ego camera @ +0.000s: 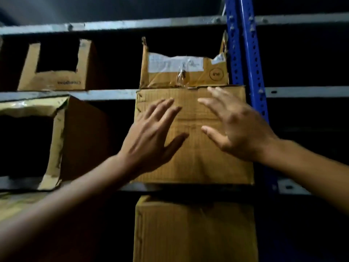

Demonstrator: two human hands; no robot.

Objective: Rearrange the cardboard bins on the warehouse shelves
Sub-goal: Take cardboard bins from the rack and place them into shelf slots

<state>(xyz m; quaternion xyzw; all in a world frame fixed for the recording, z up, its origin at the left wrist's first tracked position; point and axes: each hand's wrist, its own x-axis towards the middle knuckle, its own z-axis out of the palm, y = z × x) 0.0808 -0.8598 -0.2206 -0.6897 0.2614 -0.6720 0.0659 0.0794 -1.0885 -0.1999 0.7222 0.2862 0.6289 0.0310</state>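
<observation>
A plain brown cardboard bin (196, 167) stands on the middle shelf, its flat front face toward me. My left hand (151, 137) is spread with straight fingers over the left half of that face. My right hand (238, 125) is spread the same way over the right half. Whether the palms touch the cardboard I cannot tell. Neither hand holds anything. Above it, on the upper shelf, sits a torn bin (184, 72) with white labels and tape.
A blue perforated upright (245, 59) rises just right of the bins. Grey shelf beams (105, 94) cross the view. A bin with a cut-out front (56, 67) sits upper left, a crumpled open bin (54, 144) at middle left, another closed bin (194, 233) below.
</observation>
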